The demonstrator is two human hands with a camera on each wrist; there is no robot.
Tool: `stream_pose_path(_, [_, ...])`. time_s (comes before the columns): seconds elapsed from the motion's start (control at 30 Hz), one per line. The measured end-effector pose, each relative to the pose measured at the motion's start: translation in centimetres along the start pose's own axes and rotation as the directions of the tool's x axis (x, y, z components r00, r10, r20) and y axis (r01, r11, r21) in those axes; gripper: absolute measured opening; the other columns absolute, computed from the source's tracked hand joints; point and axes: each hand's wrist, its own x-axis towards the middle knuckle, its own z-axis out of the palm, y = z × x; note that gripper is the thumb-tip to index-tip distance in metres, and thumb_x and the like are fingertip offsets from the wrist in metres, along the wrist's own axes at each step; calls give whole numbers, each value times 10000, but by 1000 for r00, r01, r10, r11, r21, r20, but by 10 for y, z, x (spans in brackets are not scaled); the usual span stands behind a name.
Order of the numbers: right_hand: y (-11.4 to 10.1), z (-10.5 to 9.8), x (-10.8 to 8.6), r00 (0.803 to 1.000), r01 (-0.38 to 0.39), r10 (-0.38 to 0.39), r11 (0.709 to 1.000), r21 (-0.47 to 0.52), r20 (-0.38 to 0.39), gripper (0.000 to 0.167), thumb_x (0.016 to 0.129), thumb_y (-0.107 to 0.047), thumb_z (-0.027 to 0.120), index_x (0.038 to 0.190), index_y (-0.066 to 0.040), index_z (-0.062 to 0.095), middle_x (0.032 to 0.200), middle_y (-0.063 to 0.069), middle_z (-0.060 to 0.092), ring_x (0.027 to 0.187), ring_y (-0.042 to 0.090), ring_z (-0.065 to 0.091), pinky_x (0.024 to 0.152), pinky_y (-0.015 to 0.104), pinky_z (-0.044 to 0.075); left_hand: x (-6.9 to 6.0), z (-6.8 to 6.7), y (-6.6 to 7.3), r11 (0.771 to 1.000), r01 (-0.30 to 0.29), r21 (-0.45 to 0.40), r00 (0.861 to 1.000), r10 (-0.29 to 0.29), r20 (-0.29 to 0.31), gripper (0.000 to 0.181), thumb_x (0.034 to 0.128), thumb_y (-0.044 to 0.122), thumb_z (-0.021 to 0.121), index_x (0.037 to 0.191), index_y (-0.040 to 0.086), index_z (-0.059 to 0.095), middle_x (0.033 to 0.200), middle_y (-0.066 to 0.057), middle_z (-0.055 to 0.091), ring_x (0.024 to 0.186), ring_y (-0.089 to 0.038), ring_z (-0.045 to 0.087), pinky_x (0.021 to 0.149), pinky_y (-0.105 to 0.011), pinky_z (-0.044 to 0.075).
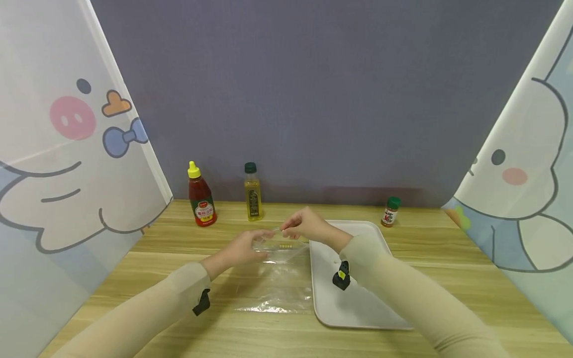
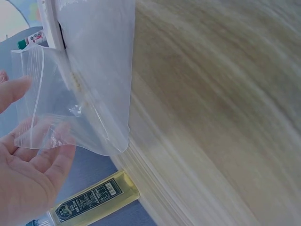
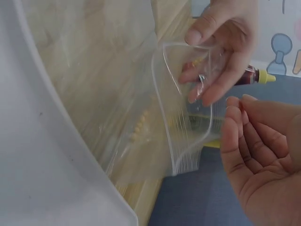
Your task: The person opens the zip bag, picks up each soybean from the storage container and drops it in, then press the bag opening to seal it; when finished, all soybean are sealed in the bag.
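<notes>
A clear plastic zip bag (image 1: pixel 278 283), with a short row of small yellow marks, lies toward me on the wooden table, its mouth raised between both hands. My left hand (image 1: pixel 243 247) holds the mouth from the left; in the left wrist view its fingers (image 2: pixel 59 157) show behind the film. At the far side of the mouth is my right hand (image 1: pixel 309 226), thumb and fingertips (image 3: pixel 233 117) pinched together at the bag's lip. Film between those fingertips is hard to make out. The zip strip (image 3: pixel 162 106) bows open in the right wrist view.
Just right of the bag lies a white tray (image 1: pixel 331 311), under my right forearm. Behind stand a red sauce bottle (image 1: pixel 202 201) with a yellow cap, an oil bottle (image 1: pixel 253 196) and a green-lidded spice jar (image 1: pixel 390 214). A grey panel (image 1: pixel 286 99) closes the back.
</notes>
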Motion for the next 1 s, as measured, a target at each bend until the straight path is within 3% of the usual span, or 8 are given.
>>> stream_pose_path(0.33, [-2,4,-1,998,-56,56,998,-32,-14,202,866,-113,719,1037,-7,738,897,79,759,809,308,692,789,492,582,2,0,1,1000,-10,-15,1000,10,14,551,835,110,733,1349,63,540,1336,-145,592,1179,-390,564,990,-528,494])
stream_pose_path(0.57, [0,1,-3,998,-54,54,998,-32,-12,202,879,-108,702,1049,-4,732,902,85,758,794,284,692,791,479,585,2,1,-1,1000,-9,-9,1000,9,7,554,832,107,735,1345,37,539,1330,-150,594,1177,-385,567,992,-516,496])
stream_pose_path(0.83, [7,-15,-8,997,-48,49,999,9,-52,207,883,-106,695,1048,15,726,884,125,750,738,200,684,738,412,597,2,1,-1,1000,0,-24,1000,0,7,568,820,101,742,1347,40,538,1333,-157,589,1191,-404,555,1002,-519,488])
stream_pose_path(1.0, [16,-32,-15,996,-50,53,998,38,-78,201,886,-99,689,1050,12,727,938,167,745,751,257,687,686,310,595,1,1,0,1000,13,-26,1000,-13,11,578,820,102,745,1354,45,532,1338,-151,585,1202,-404,548,1005,-520,485])
